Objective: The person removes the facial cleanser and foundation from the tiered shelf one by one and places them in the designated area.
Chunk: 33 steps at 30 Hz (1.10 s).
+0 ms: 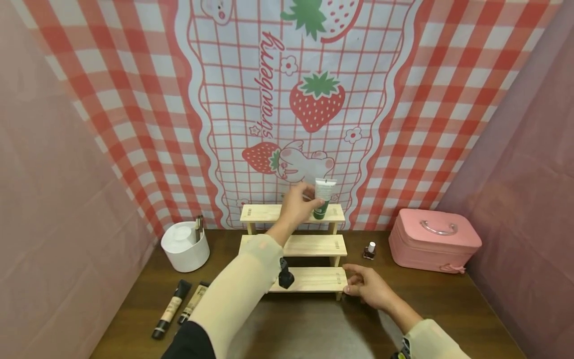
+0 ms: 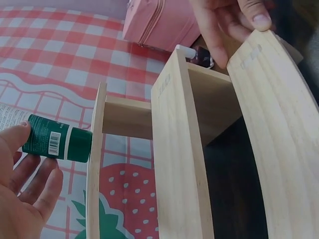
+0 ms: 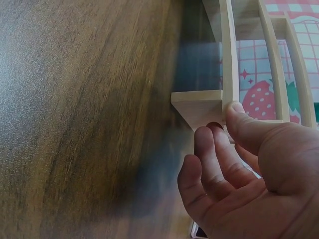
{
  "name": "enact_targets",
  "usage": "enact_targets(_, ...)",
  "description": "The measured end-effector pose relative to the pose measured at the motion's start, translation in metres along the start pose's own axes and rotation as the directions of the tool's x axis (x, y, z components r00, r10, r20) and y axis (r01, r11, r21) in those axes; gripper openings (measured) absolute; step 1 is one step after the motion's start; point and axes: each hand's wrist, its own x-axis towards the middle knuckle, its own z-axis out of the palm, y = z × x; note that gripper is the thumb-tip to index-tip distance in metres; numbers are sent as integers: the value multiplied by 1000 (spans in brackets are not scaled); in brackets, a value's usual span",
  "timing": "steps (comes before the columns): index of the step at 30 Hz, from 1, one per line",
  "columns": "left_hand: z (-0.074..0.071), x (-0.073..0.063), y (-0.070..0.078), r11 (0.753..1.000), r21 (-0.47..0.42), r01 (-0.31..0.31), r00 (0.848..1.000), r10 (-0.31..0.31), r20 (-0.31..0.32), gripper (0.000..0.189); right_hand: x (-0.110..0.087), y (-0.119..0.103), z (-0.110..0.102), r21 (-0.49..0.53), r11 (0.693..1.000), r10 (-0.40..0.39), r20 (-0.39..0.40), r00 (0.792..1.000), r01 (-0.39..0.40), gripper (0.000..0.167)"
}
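Note:
A green-and-white squeeze tube (image 1: 324, 195) stands cap down at the right end of the top step of a wooden three-step display shelf (image 1: 309, 245). My left hand (image 1: 297, 205) holds the tube between thumb and fingers. In the left wrist view the tube's green cap end (image 2: 79, 144) meets the top board. My right hand (image 1: 369, 287) grips the right end of the lowest step. Its thumb (image 3: 238, 110) lies on the board's edge in the right wrist view, with fingers curled below.
Left of the shelf stands a white round holder (image 1: 185, 254) with brushes. Two makeup tubes, one with a black cap (image 1: 172, 309), lie in front of it. A nail polish bottle (image 1: 369, 251) and a pink case (image 1: 434, 242) are at the right. A checked cloth (image 1: 152, 124) hangs behind.

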Motion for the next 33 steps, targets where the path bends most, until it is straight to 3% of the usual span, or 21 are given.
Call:
enact_targets(9, -20, -24, 2, 998, -49, -34, 999, 36, 34, 24, -1, 2, 5, 23, 999, -26, 15, 1000, 26, 61)
enact_targets(21, -69, -80, 3, 996, -85, -28, 995, 36, 98, 22, -2, 0, 1, 23, 1000, -16, 4, 1000, 16, 63)
enact_targets(27, -104, -118, -11, 998, -58, -10, 992, 17, 126, 22, 0, 2, 2, 11, 1000, -25, 1, 1000, 25, 63)
enact_targets(33, -141, -154, -46, 998, -64, -4, 993, 11, 113, 25, 0, 0, 1, 5, 1000, -17, 11, 1000, 17, 63)
